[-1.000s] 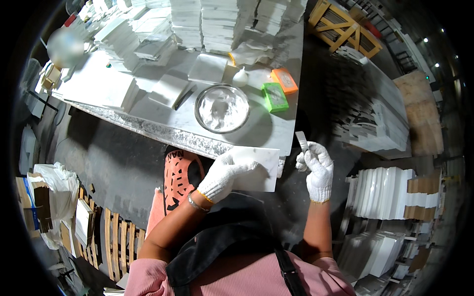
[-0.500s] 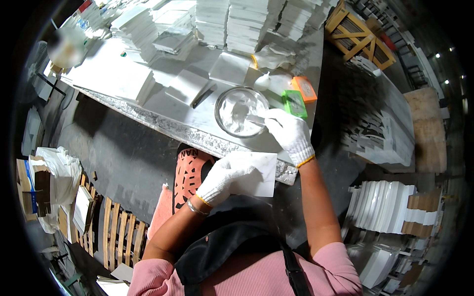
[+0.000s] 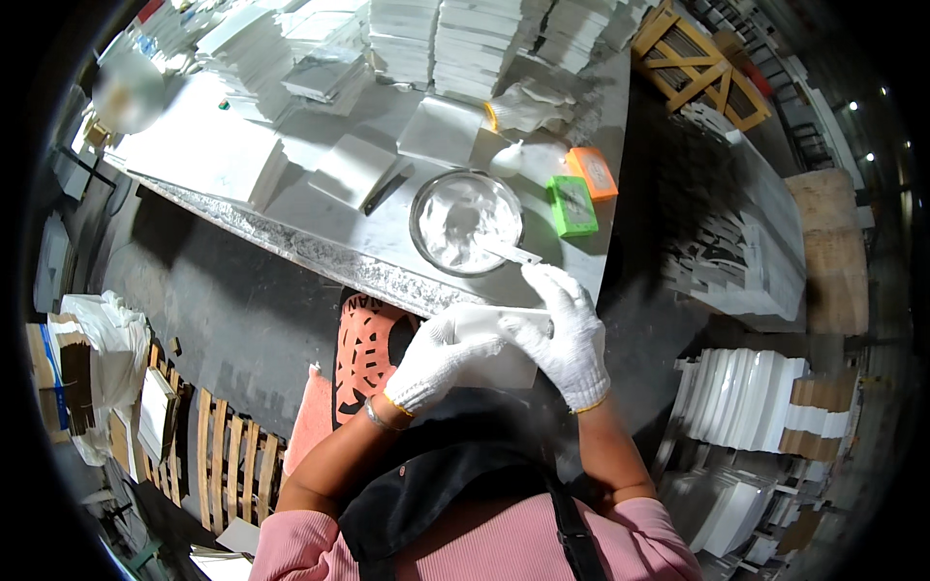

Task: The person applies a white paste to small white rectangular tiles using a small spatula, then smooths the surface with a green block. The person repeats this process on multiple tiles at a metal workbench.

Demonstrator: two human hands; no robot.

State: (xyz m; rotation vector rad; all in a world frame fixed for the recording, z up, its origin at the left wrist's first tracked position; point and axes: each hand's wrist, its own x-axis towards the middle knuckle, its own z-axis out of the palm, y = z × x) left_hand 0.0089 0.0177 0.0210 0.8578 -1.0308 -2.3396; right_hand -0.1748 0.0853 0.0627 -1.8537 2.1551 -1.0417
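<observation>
A thin white marble tile (image 3: 499, 370) is held low in front of the table edge, tilted so its upper edge shows. My left hand (image 3: 426, 363), in a white knit glove, grips its left side. My gloved right hand (image 3: 570, 339) is at its right end, thumb against the face and fingers stretched past the upper edge. Just beyond those fingertips, a small flat spatula (image 3: 511, 253) leans over the rim of a round metal bowl (image 3: 415, 228). White paste (image 3: 470, 218) fills much of the bowl. The tile's far side is hidden.
Green (image 3: 573, 206) and orange boxes (image 3: 592, 172) stand right of the bowl. A dark-handled tool (image 3: 386, 191) lies beside loose tiles (image 3: 352, 169). A spare glove (image 3: 533, 107) and tall tile stacks (image 3: 470, 48) are behind. Wooden pallet slats (image 3: 232, 455) lie on the floor at left.
My right hand has let go of the spatula, leaving it in the bowl, and come down to the tile. The tile has tilted in my left hand. The view has shifted slightly.
</observation>
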